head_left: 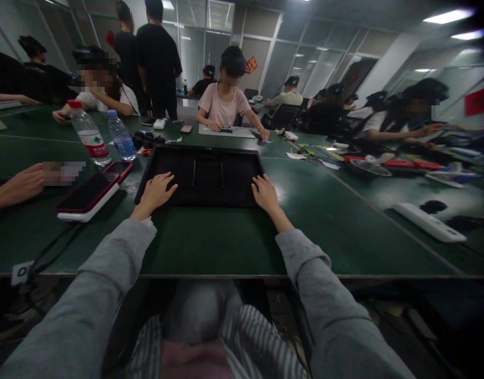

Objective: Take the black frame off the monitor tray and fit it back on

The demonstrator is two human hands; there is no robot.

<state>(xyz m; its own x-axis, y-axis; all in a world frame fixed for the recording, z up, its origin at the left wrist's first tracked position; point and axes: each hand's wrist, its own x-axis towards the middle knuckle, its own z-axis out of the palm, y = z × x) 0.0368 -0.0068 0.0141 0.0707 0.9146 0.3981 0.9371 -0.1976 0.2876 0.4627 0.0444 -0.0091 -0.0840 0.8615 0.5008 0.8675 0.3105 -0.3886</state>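
Observation:
A black, shallow rectangular panel with a raised rim point(238, 179) lies flat on the green table in front of me, like a tray. Two thin upright metal lines and a dark bracket show in its middle; its exact kind I cannot tell. My left hand point(158, 192) rests over its near left corner, fingers stretched out and slightly apart. On the opposite side my right hand point(265, 192) lies on the near right corner, its fingers also extended. Neither hand is wrapped round the panel, and the undersides of the fingers are hidden.
Left of the panel are phones point(88, 192) on a white block, a red-capped bottle point(92, 138) and a blue-capped bottle point(122, 138). Another person's hand point(24, 184) reaches in there. A white power strip point(429, 223) lies right. Across the table sits a person in pink point(228, 102).

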